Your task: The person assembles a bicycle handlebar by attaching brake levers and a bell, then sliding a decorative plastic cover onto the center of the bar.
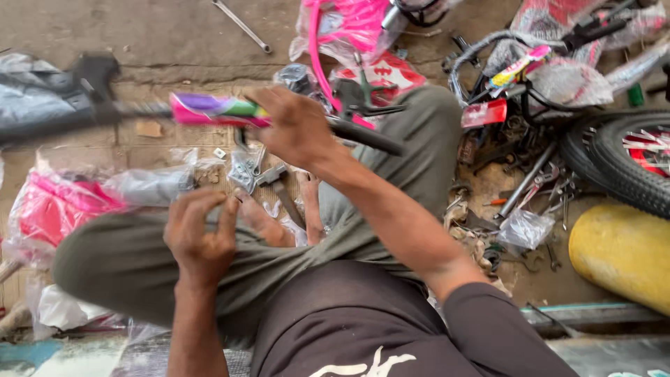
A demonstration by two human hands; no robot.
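Seated cross-legged on the floor [174,42] among bicycle parts, a person holds up a handlebar.

From the left: pink parts in plastic wrap [49,209] lie by the knee; the left hand [201,237] hovers above the thigh, fingers curled, gripping nothing; the right hand [296,126] is closed around the handlebar [209,110], which has a multicoloured sleeve and black grip and stretches out leftward, blurred; a black tyre [621,164] and yellow block [621,255] sit far right.
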